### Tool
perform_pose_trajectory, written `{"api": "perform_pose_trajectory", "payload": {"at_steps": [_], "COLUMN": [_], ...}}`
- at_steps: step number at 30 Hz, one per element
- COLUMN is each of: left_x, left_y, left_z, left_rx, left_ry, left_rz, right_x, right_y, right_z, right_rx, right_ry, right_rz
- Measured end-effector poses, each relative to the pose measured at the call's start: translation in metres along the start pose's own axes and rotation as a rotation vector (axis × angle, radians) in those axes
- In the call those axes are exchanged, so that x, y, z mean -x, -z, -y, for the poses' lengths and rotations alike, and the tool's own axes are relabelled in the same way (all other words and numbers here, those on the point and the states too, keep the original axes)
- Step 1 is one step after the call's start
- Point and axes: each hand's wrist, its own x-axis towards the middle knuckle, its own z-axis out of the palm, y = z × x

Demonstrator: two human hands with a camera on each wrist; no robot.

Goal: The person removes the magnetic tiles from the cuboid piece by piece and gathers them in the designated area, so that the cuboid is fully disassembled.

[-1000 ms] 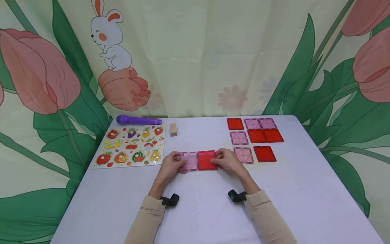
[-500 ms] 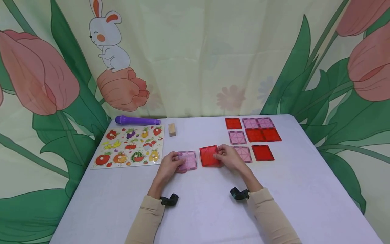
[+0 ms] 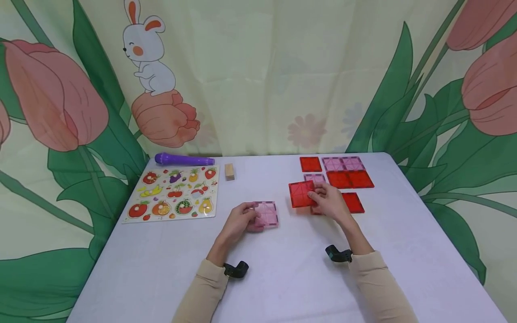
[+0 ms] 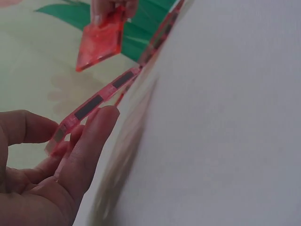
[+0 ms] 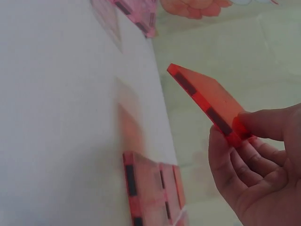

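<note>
My left hand (image 3: pixel 240 222) pinches a pink see-through magnetic tile (image 3: pixel 267 214) by its left edge, thumb on one face and fingers behind. Dark magnets show along the tile's rim (image 4: pixel 89 106) in the left wrist view. To the right, my right hand (image 3: pixel 331 200) pinches a red magnetic tile (image 3: pixel 300 194) at its right side. The right wrist view shows this red tile (image 5: pixel 211 101) tilted and raised above the tabletop, its shadow falling below it. In the head view it partly covers a pink tile lying on the table.
Several red and pink tiles (image 3: pixel 349 179) lie in rows at the back right. At the back left are a fruit picture board (image 3: pixel 173 193), a purple toy microphone (image 3: pixel 183 159) and a small wooden block (image 3: pixel 229 172). A printed curtain (image 3: pixel 242 89) hangs behind the white table (image 3: pixel 282 278).
The red and pink tiles, side by side one second ago, have come apart. My right hand has carried the red tile right and up; my left has shifted slightly right with the pink one.
</note>
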Motion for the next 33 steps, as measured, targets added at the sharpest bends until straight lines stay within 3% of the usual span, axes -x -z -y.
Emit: {"api": "perform_pose_trajectory", "payload": {"at_steps": [6, 13, 20, 26, 33], "left_x": [0.003, 0.007, 0.012, 0.012, 0.010], "left_y": [-0.019, -0.038, -0.059, -0.077, -0.098], "left_z": [-0.003, -0.003, -0.003, -0.001, -0.001], "left_rx": [0.012, 0.008, -0.003, -0.018, -0.053], "left_ry": [0.000, 0.002, -0.001, 0.001, -0.042], "left_rz": [0.027, 0.051, 0.091, 0.112, 0.119], "right_x": [0.005, 0.009, 0.012, 0.013, 0.015], "right_y": [0.030, 0.060, 0.083, 0.099, 0.119], "right_z": [-0.010, -0.024, -0.043, -0.063, -0.086], "right_rx": [0.015, 0.029, 0.031, 0.027, 0.036], "right_ry": [0.012, -0.046, -0.143, -0.168, -0.212], "right_rz": [-0.104, -0.192, -0.248, -0.296, -0.307]}}
